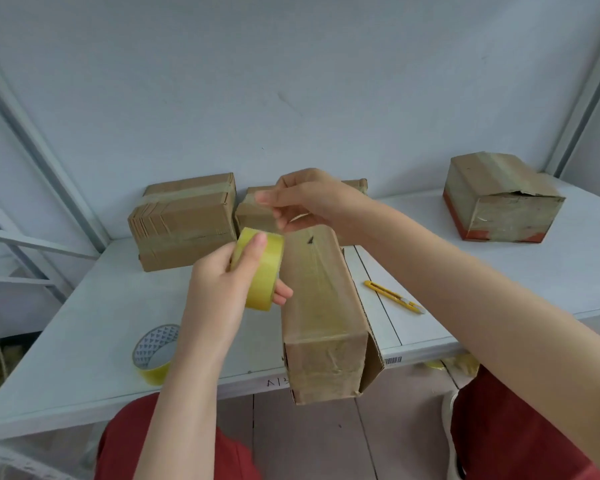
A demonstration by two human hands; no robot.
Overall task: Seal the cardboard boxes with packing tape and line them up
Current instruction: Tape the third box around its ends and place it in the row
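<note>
The left hand (219, 282) grips the yellow roll (262, 271), thumb across its outer face and fingers (283, 292) curled under it, just left of the long box (323, 306). That box lies lengthwise on the counter (84, 323), its near end hanging over the near edge. The right hand (309, 202) hovers above the box's far end, forefinger and thumb bent and slightly apart; whether they hold the tape's end I cannot tell. By the far wall sit a left box (184, 220) and, behind the right hand, a middle box (253, 209), both taped. A red-based box (499, 195) stands far right. A spare roll (153, 351) lies near left; a knife (394, 296) lies right of the long box
</note>
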